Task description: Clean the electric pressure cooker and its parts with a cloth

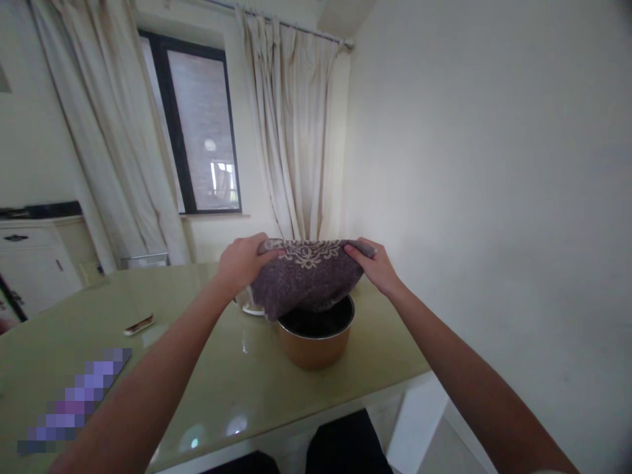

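Note:
A purple-grey towel (311, 276) with a pale scroll pattern is stretched between my two hands, above and behind an orange-brown pot (314, 349). My left hand (244, 262) is closed on the towel's left end, thumb on the near side. At the other end, my right hand (376, 264) pinches the towel's right corner. Its lower edge hangs down over the pot's far rim; whether it touches the rim I cannot tell. The pot has a dark inside and stands upright on the table. Behind the towel's lower left side, a pale round item (251, 307) is partly hidden.
The glossy greenish table (212, 368) ends at a near edge in front of my legs. A small brown-and-white item (139, 325) and a blurred-out purple rectangle (81, 401) lie on its left part. A white wall (494, 164) stands close on the right, a curtain (299, 125) behind.

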